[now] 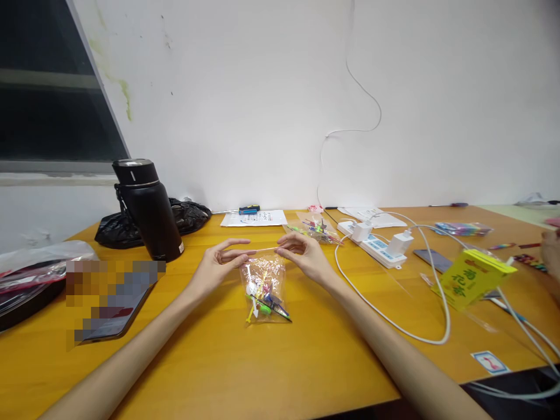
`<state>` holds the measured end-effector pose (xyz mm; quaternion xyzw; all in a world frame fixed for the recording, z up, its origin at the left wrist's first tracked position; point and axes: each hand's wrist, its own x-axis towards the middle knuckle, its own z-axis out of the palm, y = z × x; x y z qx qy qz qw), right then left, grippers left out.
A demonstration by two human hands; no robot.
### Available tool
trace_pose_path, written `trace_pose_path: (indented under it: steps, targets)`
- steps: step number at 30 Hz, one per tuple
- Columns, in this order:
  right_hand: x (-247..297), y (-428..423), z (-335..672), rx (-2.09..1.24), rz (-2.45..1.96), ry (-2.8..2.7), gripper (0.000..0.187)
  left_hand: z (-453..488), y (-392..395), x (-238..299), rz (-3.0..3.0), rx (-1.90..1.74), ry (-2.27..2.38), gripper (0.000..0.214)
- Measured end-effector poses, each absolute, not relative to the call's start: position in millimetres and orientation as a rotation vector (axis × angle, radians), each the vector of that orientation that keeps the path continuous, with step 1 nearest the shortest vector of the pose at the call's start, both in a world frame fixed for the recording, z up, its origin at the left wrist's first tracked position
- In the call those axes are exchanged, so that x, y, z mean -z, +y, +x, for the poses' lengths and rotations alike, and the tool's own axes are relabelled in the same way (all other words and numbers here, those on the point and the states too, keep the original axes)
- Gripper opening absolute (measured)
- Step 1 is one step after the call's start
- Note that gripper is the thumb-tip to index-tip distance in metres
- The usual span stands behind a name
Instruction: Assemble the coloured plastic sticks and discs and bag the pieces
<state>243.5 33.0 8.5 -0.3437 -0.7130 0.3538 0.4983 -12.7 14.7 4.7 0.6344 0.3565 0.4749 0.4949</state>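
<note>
At the far left, a phone lies on the surface below the left forearm; a sideways sweep of that arm could nudge it. Behind it, a tall black flask stands upright, and a careless elbow might topple it because it is so high. The left hand comes next, its fingers pinched narrow at the top left corner of a clear bag. The bag is in the middle, between both hands, with small coloured plastic pieces gathered low inside; whether its bottom rests on the surface I cannot tell. The right hand pinches the other top corner, fingers likewise narrow around the thin film. Such film could slip or tear if the two pulls were uneven, and the pieces would then scatter. Just beyond the right hand lies a second bag of similar pieces, so spilled ones might get mixed. Further right, a white cable loops out from a power strip; the right forearm could snag it, dragging the plugs
</note>
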Motion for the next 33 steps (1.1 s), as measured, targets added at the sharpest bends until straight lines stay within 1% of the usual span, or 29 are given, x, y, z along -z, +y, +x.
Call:
trace_pose_path:
  steps: [9,13,16,21,26,30,33]
  targets:
    - [-4.7,31.0,239.9,-0.848,-0.915,-1.791,0.033,-13.3,16.7,0.8,1.571,-1.138,0.929,0.044]
    - [0.1,29.7,235.1,-0.878,-0.916,-1.823,0.029,-12.9,18.1,1.3,1.647,-1.168,0.936,0.039]
    - [0.6,28.6,232.8,-0.882,-0.893,-1.820,0.026,-11.8,16.9,-0.6,1.644,-1.147,0.917,0.039]
    - [-0.6,25.8,230.6,-0.972,-0.863,-1.781,0.027,-10.8,17.2,0.8,1.624,-1.094,0.946,0.038]
    - [-1.0,24.4,230.5,-0.946,-0.913,-1.758,0.027,-12.7,20.9,0.9,1.675,-1.067,0.993,0.032]
    - [-2.5,23.6,231.4,-0.986,-0.874,-1.724,0.029,-12.8,15.8,-4.8,1.693,-1.073,0.960,0.032]
    - [-4.2,21.1,230.0,-1.077,-0.837,-1.720,0.035,-12.5,12.3,-5.6,1.681,-1.129,0.961,0.032]
